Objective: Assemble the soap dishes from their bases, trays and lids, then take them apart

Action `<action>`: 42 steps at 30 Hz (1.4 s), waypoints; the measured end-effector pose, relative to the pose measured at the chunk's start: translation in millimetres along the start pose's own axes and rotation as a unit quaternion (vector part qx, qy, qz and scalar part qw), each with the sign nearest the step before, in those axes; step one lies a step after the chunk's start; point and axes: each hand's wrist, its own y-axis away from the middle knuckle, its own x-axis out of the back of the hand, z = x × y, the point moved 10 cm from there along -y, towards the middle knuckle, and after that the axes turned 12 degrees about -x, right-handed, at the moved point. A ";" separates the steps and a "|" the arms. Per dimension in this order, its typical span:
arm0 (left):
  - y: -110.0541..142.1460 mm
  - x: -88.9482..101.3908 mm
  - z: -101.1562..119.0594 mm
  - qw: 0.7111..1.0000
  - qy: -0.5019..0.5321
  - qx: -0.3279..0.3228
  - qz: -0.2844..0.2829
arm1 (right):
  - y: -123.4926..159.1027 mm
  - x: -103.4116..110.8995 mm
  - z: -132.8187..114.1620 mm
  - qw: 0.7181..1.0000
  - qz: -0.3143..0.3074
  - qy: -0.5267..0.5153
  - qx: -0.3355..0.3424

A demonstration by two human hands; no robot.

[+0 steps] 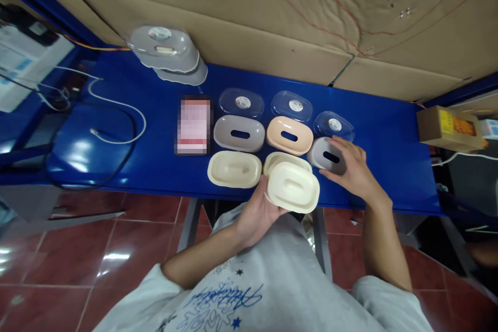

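My left hand (259, 213) is closed on the edge of a cream oval dish (294, 187), tilted over the table's front edge. It partly covers a second cream dish (278, 160); a third cream dish (234, 169) lies to the left. My right hand (352, 166) has its thumb and fingers curled around the ends of a grey slotted oval dish (327, 151) at the table. Left of it are a peach slotted dish (290, 125) and another grey slotted dish (225, 132). Behind them lie clear oval lids (286, 113) with round stickers.
Grey wavy-edged containers with a clear lid (167, 54) are stacked at the back left of the blue table (155, 166). A phone-like rectangle (193, 125), pixelated, lies left of the dishes. Cables (134, 140) run across the left side. A cardboard box (447, 127) stands at right.
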 end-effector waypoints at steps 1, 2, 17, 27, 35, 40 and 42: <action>-0.4 0.4 -0.8 1.000 -0.002 0.002 -0.003 | -2.0 -1.7 -0.2 1.000 -0.002 0.009 0.005; -1.1 0.7 -1.4 1.000 -0.003 0.002 -0.005 | -2.0 0.5 -3.0 1.000 0.005 0.013 0.008; 13.9 9.8 12.5 0.979 -0.188 -0.034 -0.068 | 85.9 6.6 -56.3 0.999 -0.007 0.027 0.016; 46.1 82.9 107.6 0.871 -0.407 -0.261 0.085 | 86.1 -16.7 -10.0 0.995 -0.013 0.094 0.001; 54.1 96.2 124.5 0.864 -0.393 -0.291 0.120 | 76.4 -5.3 -59.5 0.996 0.035 0.077 0.031; 66.4 111.0 133.6 0.856 -0.370 -0.322 0.161 | 49.1 -61.0 -195.7 0.979 -0.017 0.001 0.201; 75.0 117.6 136.6 0.855 -0.357 -0.332 0.178 | 38.8 -87.6 -226.6 0.971 -0.035 0.011 0.236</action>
